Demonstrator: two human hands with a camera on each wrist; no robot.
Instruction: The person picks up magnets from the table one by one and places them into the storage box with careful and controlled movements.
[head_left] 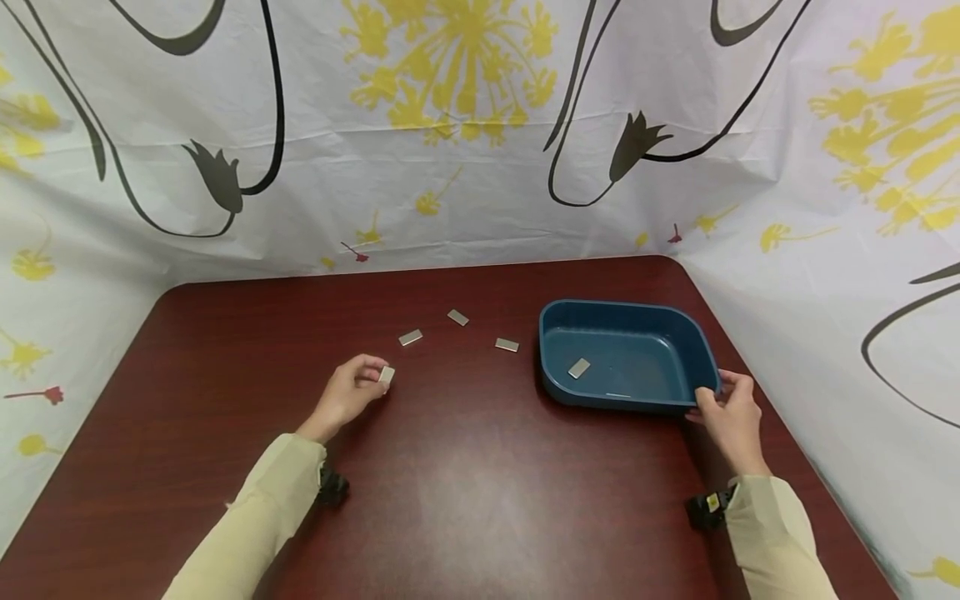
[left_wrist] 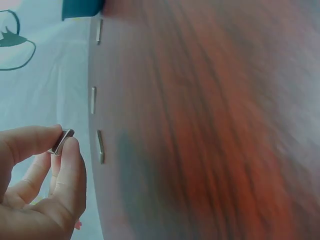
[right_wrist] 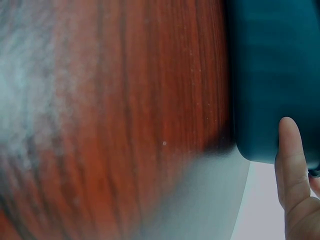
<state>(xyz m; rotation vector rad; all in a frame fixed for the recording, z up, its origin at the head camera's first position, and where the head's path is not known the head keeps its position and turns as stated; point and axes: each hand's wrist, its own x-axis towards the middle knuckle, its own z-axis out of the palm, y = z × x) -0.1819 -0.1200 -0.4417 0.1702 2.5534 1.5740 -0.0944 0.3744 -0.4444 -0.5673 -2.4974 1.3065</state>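
Observation:
Between thumb and fingertips my left hand point(head_left: 348, 393) pinches a small silver rectangular block point(head_left: 386, 375), raised above the tabletop; in the left wrist view that block point(left_wrist: 62, 141) shows edge-on. My right hand point(head_left: 731, 417) grips the near right corner of a blue plastic tray point(head_left: 630, 405), the thumb over its rim and fingers outside. One similar block point(head_left: 579, 368) lies inside the tray. Three more lie on the table beyond my left hand: a left block point(head_left: 410, 337), a far block point(head_left: 457, 317) and one block point(head_left: 507, 345) near the tray.
The dark reddish-brown table point(head_left: 465, 500) has rounded far corners. A white patterned cloth point(head_left: 480, 208) hangs behind it and along both sides. The tray stands at the table's right, near that edge.

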